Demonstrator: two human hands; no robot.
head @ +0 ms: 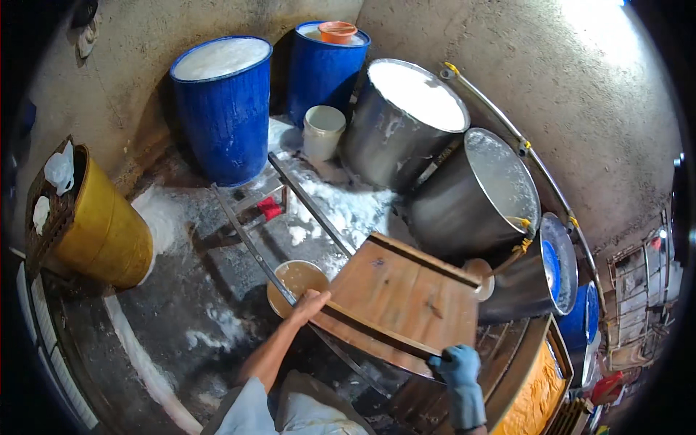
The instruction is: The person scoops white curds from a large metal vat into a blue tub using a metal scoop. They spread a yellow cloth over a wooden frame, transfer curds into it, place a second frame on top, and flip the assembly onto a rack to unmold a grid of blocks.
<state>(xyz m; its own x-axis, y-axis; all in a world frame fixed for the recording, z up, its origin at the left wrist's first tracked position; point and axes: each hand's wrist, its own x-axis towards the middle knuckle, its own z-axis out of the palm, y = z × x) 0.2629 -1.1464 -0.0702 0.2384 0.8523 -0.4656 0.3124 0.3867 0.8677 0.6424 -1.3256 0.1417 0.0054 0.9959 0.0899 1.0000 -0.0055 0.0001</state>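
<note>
A wooden board (399, 293) with a batten along each of two opposite edges lies tilted before me, over the right part of a metal rail frame (312, 204). My bare left hand (311, 306) grips its near left corner, at the end of the near batten (380, 329). My right hand (459, 365), in a blue-grey glove, holds the other end of that batten at the near right corner. Just beyond my left hand, partly behind the frame's rail, stands a round tub (299, 276) with brownish liquid. The board's underside is hidden.
Blue drums (223, 114) with white contents and steel vats (380, 125) line the far wall, with a white bucket (323, 133) between. A yellow drum (109, 223) stands left. At lower right is a wooden box (530, 380) of orange material. White residue (348, 209) covers floor patches.
</note>
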